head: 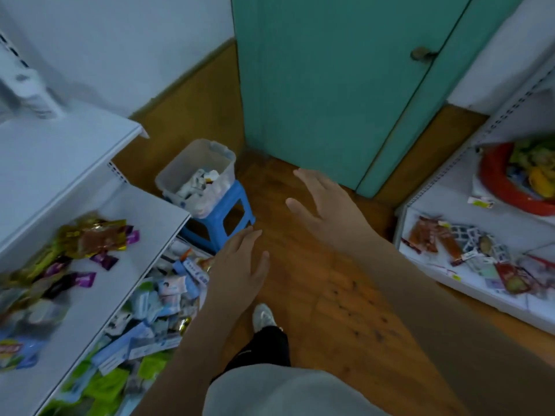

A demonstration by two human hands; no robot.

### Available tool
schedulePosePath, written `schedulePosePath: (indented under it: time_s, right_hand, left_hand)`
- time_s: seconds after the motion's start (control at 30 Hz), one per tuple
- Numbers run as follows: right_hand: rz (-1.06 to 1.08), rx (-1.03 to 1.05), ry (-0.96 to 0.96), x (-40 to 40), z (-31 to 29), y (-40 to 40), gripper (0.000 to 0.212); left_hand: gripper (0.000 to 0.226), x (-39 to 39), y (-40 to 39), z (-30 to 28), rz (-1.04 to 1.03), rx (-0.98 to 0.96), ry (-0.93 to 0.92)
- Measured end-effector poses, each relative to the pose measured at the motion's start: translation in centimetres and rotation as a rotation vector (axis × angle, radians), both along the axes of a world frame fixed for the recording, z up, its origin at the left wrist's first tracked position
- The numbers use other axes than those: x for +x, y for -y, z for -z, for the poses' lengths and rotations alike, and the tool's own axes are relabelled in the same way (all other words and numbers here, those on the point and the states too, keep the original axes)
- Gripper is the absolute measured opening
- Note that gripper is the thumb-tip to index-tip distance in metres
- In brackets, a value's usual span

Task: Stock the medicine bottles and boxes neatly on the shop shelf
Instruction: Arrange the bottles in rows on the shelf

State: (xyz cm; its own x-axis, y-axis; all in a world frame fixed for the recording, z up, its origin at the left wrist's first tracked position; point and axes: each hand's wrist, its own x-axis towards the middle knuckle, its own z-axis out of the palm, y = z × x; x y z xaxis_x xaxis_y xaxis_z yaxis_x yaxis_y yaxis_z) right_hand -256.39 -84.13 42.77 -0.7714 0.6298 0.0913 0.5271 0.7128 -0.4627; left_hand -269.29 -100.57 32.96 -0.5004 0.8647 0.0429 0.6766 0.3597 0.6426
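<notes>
While both arms reach forward over the wooden floor point(315, 295), the left hand point(240, 265) and right hand point(324, 202) are spread flat, holding nothing. The clear bin point(180, 175) on the blue stool point(237, 205) holds what seem to be medicine boxes point(199, 183), beside the white shelf point(90, 163).

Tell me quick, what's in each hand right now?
Left hand: open, fingers straight, holding nothing.
Right hand: open, fingers spread, holding nothing.
</notes>
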Motion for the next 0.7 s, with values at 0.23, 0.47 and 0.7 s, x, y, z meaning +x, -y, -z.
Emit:
schedulePosePath:
  time_s: [0.23, 0.47, 0.7]
  right_hand:
    - [-0.003, -0.007, -0.006, -7.4, -2.3, -11.6, 0.061]
    - [-0.092, -0.125, -0.035, -15.7, 1.6, -19.3, 0.06]
    - [-0.288, -0.175, -0.039, -28.1, 4.5, -30.0, 0.057]
  left_hand:
    - [0.05, -7.9, -9.9, -1.7, -0.03, -0.042, 0.005]
    - [0.052, -14.1, -16.2, -0.9, -0.1, -0.09, 0.006]
    - [0.048, -21.6, -22.7, 2.5, -0.334, -0.188, 0.038]
